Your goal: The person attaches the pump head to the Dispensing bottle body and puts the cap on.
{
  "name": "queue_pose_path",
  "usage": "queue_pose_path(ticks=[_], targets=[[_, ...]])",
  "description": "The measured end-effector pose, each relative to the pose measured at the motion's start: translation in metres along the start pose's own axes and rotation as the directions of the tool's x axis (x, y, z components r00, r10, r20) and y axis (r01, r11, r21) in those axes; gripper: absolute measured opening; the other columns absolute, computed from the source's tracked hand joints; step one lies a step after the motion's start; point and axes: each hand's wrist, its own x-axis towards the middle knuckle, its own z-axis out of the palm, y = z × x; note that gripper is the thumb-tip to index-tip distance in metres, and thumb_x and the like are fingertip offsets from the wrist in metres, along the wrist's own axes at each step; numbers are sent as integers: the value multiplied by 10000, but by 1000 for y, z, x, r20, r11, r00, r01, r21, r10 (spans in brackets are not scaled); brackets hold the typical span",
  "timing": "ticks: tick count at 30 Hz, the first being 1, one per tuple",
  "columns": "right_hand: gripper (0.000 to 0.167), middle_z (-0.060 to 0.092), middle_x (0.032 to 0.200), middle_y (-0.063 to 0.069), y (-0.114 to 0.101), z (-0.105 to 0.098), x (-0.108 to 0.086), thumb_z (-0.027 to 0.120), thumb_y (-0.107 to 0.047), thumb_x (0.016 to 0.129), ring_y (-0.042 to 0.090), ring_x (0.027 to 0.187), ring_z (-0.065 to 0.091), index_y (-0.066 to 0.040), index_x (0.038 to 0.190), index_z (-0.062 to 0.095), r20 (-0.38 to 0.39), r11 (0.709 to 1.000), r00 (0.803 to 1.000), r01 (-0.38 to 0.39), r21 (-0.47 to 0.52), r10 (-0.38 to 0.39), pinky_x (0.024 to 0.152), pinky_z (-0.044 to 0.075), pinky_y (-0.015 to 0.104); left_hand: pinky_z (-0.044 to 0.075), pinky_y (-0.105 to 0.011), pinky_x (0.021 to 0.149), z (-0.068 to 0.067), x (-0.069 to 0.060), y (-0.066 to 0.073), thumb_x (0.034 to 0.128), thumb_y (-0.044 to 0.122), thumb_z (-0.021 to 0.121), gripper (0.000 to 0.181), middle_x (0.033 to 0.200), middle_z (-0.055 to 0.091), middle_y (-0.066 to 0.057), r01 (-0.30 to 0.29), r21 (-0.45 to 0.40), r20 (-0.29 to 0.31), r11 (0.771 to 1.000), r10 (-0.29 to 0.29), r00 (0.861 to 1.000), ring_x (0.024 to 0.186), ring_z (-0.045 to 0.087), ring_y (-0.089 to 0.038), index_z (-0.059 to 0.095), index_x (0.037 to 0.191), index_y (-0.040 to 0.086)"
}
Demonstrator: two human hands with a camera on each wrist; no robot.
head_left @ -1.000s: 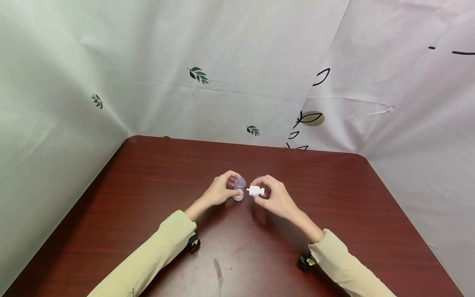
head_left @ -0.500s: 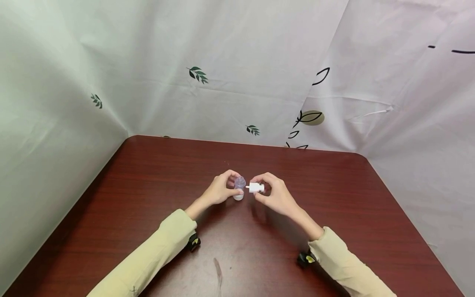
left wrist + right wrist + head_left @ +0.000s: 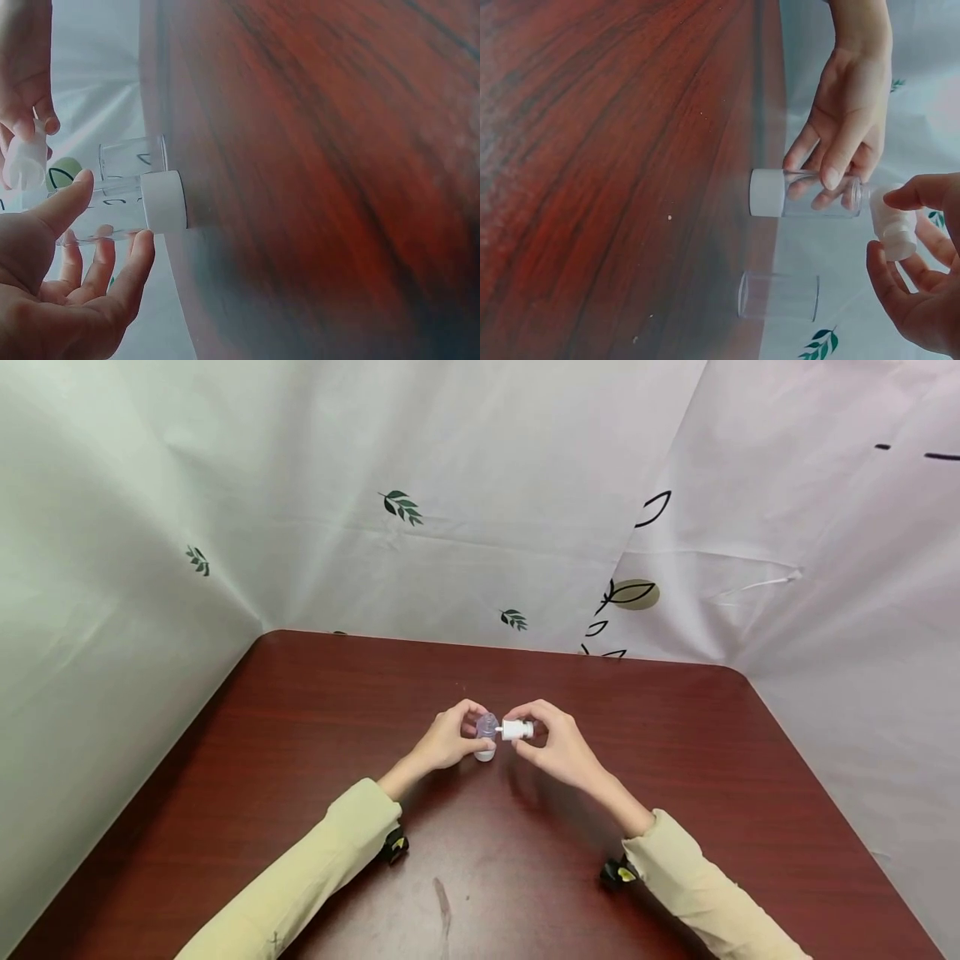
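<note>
A clear bottle with a white base stands upright on the table. My left hand grips its clear wall between thumb and fingers. My right hand pinches a white pump head, turned on its side with its thin tip pointing left at the bottle's top. In the right wrist view, the pump head sits right beside the bottle's upper end; I cannot tell whether they touch. A clear open cylinder, like a cap, stands on the table near the bottle; in the head view my right hand mostly hides it.
The dark red wooden table has rounded far corners. White cloth with leaf prints hangs behind it and at both sides. A smear marks the table's near part.
My right hand has risen a little with the pump head, bringing its tip level with the bottle's top and closer to it. My left hand keeps its hold on the bottle.
</note>
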Motion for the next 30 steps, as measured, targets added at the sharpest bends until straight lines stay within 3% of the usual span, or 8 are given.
queue_pose_path(ticks=[5, 10, 22, 30], targets=[[298, 648, 987, 53, -1, 0, 3, 721, 13, 774, 199, 776, 595, -86, 1048, 655, -4, 1000, 1000, -1, 13, 1, 675, 567, 439, 567, -357, 814, -1, 0, 1, 804, 87, 767, 413, 1091, 650, -177, 0, -7, -1, 1000, 0, 1000, 914, 666, -257, 548, 1146, 8], [289, 641, 983, 67, -1, 0, 5, 720, 14, 779, 263, 780, 613, -83, 1036, 630, -1, 999, 1000, -22, 30, 22, 685, 578, 410, 568, -352, 799, -1, 1, 2, 803, 82, 767, 408, 1093, 652, -180, -1, -2, -3, 1000, 1, 1000, 913, 666, -260, 550, 1141, 6], [279, 655, 981, 76, -3, 1, 7, 744, -19, 789, 173, 773, 607, -76, 1048, 657, -24, 999, 1000, -17, 31, 17, 700, 573, 434, 565, -361, 816, 0, 1, 0, 792, 79, 776, 418, 1092, 653, -182, -13, 3, -8, 1000, 13, 1000, 910, 668, -264, 553, 1138, 7], [286, 666, 1019, 148, -6, 3, 7, 731, -9, 807, 241, 774, 602, -18, 1086, 670, -43, 998, 998, -48, 45, 50, 697, 549, 475, 568, -364, 817, 0, 1, -2, 790, 74, 776, 416, 1092, 657, -185, -14, 8, -15, 1000, 14, 1000, 909, 670, -266, 557, 1137, 4]])
